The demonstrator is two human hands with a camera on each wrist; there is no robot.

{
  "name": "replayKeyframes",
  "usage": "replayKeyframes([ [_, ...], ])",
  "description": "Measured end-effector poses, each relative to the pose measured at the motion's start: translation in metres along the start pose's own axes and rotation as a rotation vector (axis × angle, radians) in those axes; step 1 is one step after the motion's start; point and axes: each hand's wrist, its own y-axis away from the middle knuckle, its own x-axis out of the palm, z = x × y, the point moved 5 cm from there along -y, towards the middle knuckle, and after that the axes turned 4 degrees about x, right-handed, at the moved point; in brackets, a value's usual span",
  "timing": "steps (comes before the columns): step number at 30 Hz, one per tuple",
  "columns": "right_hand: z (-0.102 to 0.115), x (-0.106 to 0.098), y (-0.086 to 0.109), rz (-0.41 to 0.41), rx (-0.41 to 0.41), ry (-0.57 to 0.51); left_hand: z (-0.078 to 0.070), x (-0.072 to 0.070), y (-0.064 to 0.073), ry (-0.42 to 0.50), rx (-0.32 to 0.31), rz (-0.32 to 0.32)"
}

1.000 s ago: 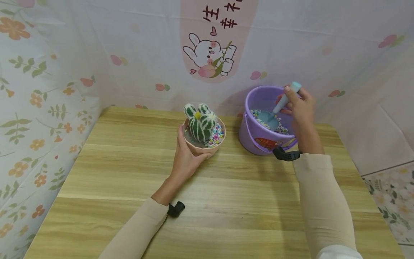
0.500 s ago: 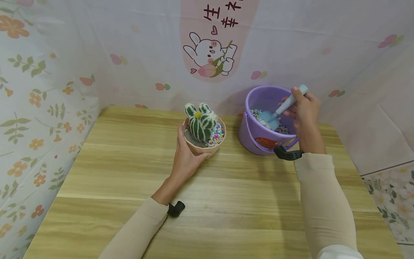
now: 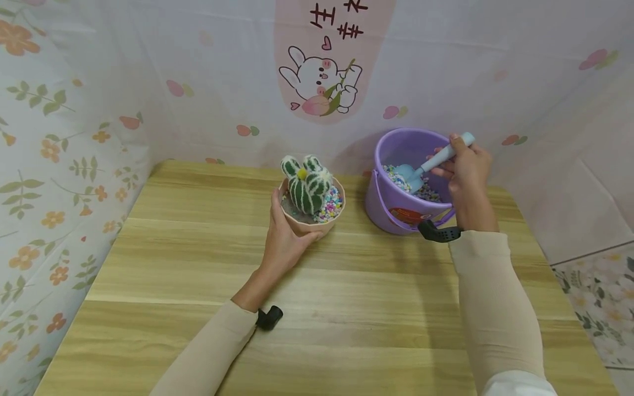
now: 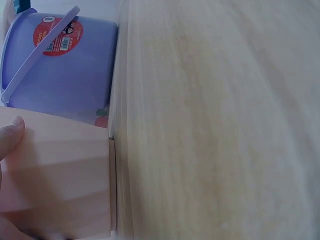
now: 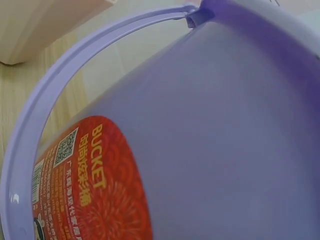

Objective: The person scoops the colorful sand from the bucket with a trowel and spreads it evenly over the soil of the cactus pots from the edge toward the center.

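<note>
My left hand (image 3: 285,242) grips the side of a peach flowerpot (image 3: 303,227), thumb at its front and fingers round its left. In the pot stands a green and white knitted cactus (image 3: 308,192) with a yellow dot; colourful pebbles (image 3: 331,206) cover its right side, while grey filling shows at the left. My right hand (image 3: 469,168) holds a light blue toy shovel (image 3: 438,159) by its handle, over the rim of a purple bucket (image 3: 391,206). The shovel's blade lies among the pebbles inside. In the right wrist view the bucket's wall (image 5: 215,125) hides the hand.
Both pot and bucket stand near the back of a wooden table (image 3: 317,319), close to a printed cloth (image 3: 208,82) on the wall. The bucket's handle (image 5: 42,92) hangs down at its front. A floral cloth (image 3: 64,181) borders the left side.
The shovel's handle has tipped lower to the right with my right hand, and its blade has shifted slightly within the pebbles. My left hand keeps its grip on the pot.
</note>
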Motion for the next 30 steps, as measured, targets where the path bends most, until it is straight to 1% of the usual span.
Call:
replayKeyframes([
  [5,-0.001,-0.002,-0.001,-0.024,0.008,-0.049,0.0,0.0,0.0,-0.001,0.006,0.0],
  [13,0.001,-0.006,-0.002,-0.079,0.027,-0.166,-0.001,-0.001,0.0,-0.006,-0.001,-0.003],
  [17,0.001,-0.008,-0.002,-0.097,0.031,-0.197,-0.001,-0.001,0.0,-0.008,-0.003,-0.004],
  [25,0.001,-0.011,-0.004,-0.132,0.007,-0.262,-0.001,-0.001,0.001,-0.011,0.014,-0.004],
  [30,0.002,-0.013,-0.004,-0.163,-0.013,-0.314,-0.001,-0.001,0.001,-0.002,0.013,0.001],
])
